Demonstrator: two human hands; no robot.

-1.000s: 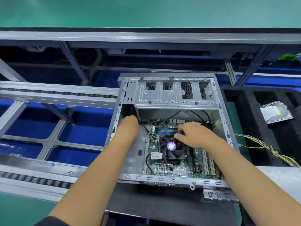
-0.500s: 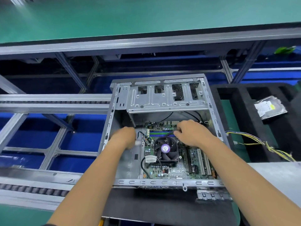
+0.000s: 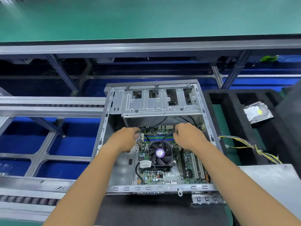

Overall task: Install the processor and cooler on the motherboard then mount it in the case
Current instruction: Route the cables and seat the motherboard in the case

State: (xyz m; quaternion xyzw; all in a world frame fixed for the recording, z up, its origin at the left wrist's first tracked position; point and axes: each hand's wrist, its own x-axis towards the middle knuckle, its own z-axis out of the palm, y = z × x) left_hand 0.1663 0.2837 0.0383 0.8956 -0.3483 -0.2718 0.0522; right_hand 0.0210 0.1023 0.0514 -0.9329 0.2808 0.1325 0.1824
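Note:
The green motherboard (image 3: 171,175) lies inside the open metal case (image 3: 104,137). Its cooler (image 3: 160,153), a black fan with a purple sticker, sits in the board's middle. My left hand (image 3: 126,138) is at the board's far left corner, its curled fingers pinching thin wires (image 3: 142,128) there. My right hand (image 3: 187,136) hovers over the far edge by the memory slots (image 3: 156,138) and pinches a black cable (image 3: 166,136) that runs toward the fan. The processor is hidden under the cooler.
The drive cage (image 3: 161,101) spans the far end of the case. A bundle of yellow and black wires (image 3: 250,147) hangs over the right wall. A hard drive (image 3: 257,111) lies in the black foam tray (image 3: 231,111) on the right. Conveyor rails (image 3: 48,110) run left.
My left hand has moved from the case's left wall to the board's far left corner. My right hand has shifted slightly along the far edge. The view has tilted.

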